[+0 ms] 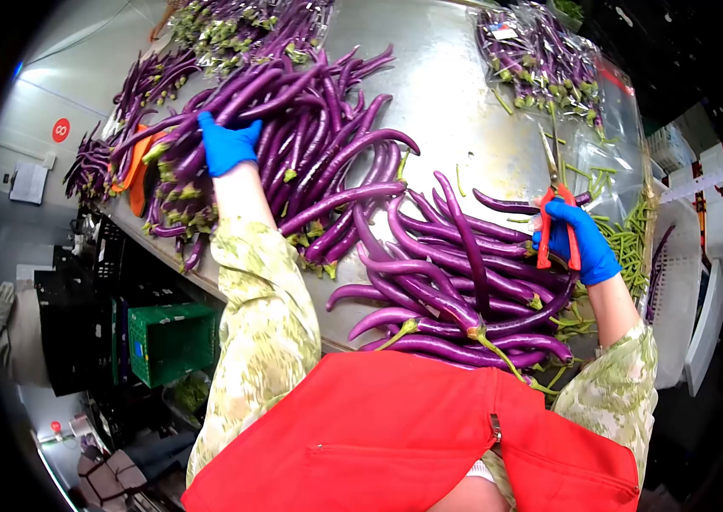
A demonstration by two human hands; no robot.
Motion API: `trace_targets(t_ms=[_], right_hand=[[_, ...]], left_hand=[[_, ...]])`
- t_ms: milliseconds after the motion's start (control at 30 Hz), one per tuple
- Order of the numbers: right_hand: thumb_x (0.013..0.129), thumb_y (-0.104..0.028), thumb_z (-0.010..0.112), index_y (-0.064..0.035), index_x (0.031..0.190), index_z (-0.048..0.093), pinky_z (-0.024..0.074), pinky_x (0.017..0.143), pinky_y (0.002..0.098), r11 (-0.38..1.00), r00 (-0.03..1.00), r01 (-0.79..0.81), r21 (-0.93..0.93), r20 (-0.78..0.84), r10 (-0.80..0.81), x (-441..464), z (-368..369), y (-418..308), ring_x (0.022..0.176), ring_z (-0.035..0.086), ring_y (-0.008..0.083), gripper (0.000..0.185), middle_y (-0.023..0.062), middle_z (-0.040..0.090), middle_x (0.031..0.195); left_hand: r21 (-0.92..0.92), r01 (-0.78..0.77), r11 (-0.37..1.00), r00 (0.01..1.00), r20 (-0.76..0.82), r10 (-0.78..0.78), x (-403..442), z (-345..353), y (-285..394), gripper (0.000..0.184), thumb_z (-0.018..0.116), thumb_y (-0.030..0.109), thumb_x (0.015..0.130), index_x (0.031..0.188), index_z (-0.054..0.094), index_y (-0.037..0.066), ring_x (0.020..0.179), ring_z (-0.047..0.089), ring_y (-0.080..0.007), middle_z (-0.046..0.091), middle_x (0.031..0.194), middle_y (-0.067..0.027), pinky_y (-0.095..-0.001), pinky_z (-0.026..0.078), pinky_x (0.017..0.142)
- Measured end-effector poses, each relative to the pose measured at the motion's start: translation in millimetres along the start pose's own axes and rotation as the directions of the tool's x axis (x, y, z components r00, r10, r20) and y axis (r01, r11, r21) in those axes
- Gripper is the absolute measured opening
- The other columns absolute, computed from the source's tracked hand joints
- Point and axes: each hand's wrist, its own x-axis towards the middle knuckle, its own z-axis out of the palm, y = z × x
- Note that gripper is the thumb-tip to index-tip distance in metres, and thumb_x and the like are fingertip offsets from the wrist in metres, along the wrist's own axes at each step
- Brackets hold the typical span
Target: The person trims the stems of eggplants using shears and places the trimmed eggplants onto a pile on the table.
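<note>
Long purple eggplants (327, 141) lie heaped on the metal table, many with green stems. At the heap's left side rests my left hand (229, 143) in a blue glove, thumb and forefinger spread against the eggplants; its other fingers are partly hidden. My right hand (583, 243), also gloved in blue, grips scissors (559, 200) with orange-red handles, the blades pointing away from me. Just left of the scissors, a second pile of eggplants (464, 286) lies close to my body. One eggplant (502, 203) lies with its tip pointing left, beyond that pile.
Bagged eggplants (540, 64) lie at the far right, beside clear plastic bags (613, 111). Cut green stems (630, 247) are heaped at the right edge, near a white basket (673, 282). An orange object (133, 175) sits at the left edge. Below stands a green crate (172, 341).
</note>
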Motion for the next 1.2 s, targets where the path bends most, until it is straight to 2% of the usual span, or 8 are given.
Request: trace_targets(t_ms=[167,200,233,300,500,633,1000,1200], right_hand=[[0.082,-0.021,0.062,-0.0015,0.113,0.051,0.0528,0.067,0.0345,0.996,0.996,0.087,-0.024,-0.015,-0.087,-10.2,6.5,5.2,0.069,0.062,0.0223,0.038,0.0098,0.061,0.079],[0.082,-0.021,0.063,-0.0026,0.113,0.051,0.0527,0.067,0.0347,0.997,0.997,0.08,-0.025,-0.003,-0.08,-12.9,5.2,5.9,0.07,0.062,0.0221,0.038,0.0093,0.061,0.079],[0.082,-0.021,0.063,-0.0036,0.114,0.051,0.0527,0.067,0.0349,0.997,0.997,0.073,-0.026,0.005,-0.073,-15.4,0.2,7.1,0.071,0.062,0.0219,0.038,0.0088,0.061,0.078],[0.083,-0.02,0.062,-0.0047,0.115,0.05,0.0522,0.068,0.0344,0.996,0.996,0.085,0.001,0.027,-0.085,-21.5,-6.5,9.7,0.075,0.062,0.0203,0.038,0.0077,0.06,0.079],[0.084,-0.02,0.06,-0.0055,0.109,0.05,0.0518,0.068,0.0318,0.987,0.987,0.16,-0.032,-0.021,-0.161,-45.5,-6.3,9.9,0.072,0.061,0.0194,0.03,0.0076,0.061,0.081],[0.083,-0.024,0.062,-0.0036,0.104,0.052,0.0505,0.066,0.0302,0.982,0.982,0.17,-0.079,-0.065,-0.175,-51.7,-3.1,19.2,0.07,0.061,0.018,0.031,0.0059,0.061,0.08],[0.08,-0.02,0.063,-0.0005,0.122,0.047,0.044,0.051,0.0226,0.935,0.983,0.167,-0.312,0.123,-0.134,-142.1,44.3,5.2,0.07,0.057,0.0102,0.049,0.0041,0.056,0.09],[0.079,-0.022,0.063,-0.0023,0.127,0.042,0.0439,0.052,0.0232,0.957,0.956,0.238,-0.167,0.215,-0.201,-161.6,67.0,12.2,0.06,0.055,0.0114,0.056,0.0084,0.059,0.091]], left_hand=[[-0.819,0.416,0.394,0.909,0.367,-0.199,-25.9,11.8,-38.1,0.063,0.064,0.032,0.085,0.132,0.036,0.001,0.114,0.047,-0.0265,0.052,0.123,-0.0218,-0.0357,0.043,0.095],[-0.848,0.528,-0.037,0.773,0.499,-0.391,-45.9,-0.5,4.3,0.068,0.059,0.042,0.086,0.132,0.038,-0.002,0.116,0.047,-0.0288,0.048,0.128,-0.0239,-0.0365,0.044,0.097],[-0.744,0.465,0.48,0.876,0.464,-0.129,-42.4,-4.8,-18.4,0.071,0.053,0.051,0.087,0.129,0.042,-0.005,0.115,0.049,-0.0304,0.046,0.13,-0.0253,-0.0347,0.045,0.097],[-0.506,0.861,-0.055,0.497,0.859,-0.124,-45.1,-36.5,-13.9,0.073,0.049,0.056,0.087,0.126,0.045,-0.006,0.109,0.055,-0.031,0.047,0.13,-0.0252,-0.0357,0.048,0.094],[-0.129,0.345,0.93,0.665,0.733,-0.145,-118.4,16.5,48.8,0.049,0.06,0.041,0.085,0.108,0.06,-0.002,0.081,0.064,-0.0191,0.067,0.098,-0.0105,-0.0293,0.052,0.071],[0.359,-0.611,0.705,0.513,0.859,0.006,-164.1,67.4,30.0,0.05,0.064,0.024,0.08,0.123,0.053,0.001,0.103,0.058,-0.032,0.059,0.115,-0.0184,-0.0361,0.046,0.088],[-0.309,-0.1,0.946,0.6,0.739,0.305,-166.1,41.2,176.9,0.04,0.06,0.017,0.089,0.125,0.051,0.003,0.081,0.055,-0.0069,0.06,0.092,-0.0011,-0.0213,0.045,0.072],[-0.394,0.088,0.915,0.322,0.881,0.348,-212.7,29.4,230.5,0.039,0.061,0.019,0.087,0.121,0.054,0.002,0.07,0.052,-0.0073,0.06,0.082,-0.0001,-0.0201,0.043,0.064]])
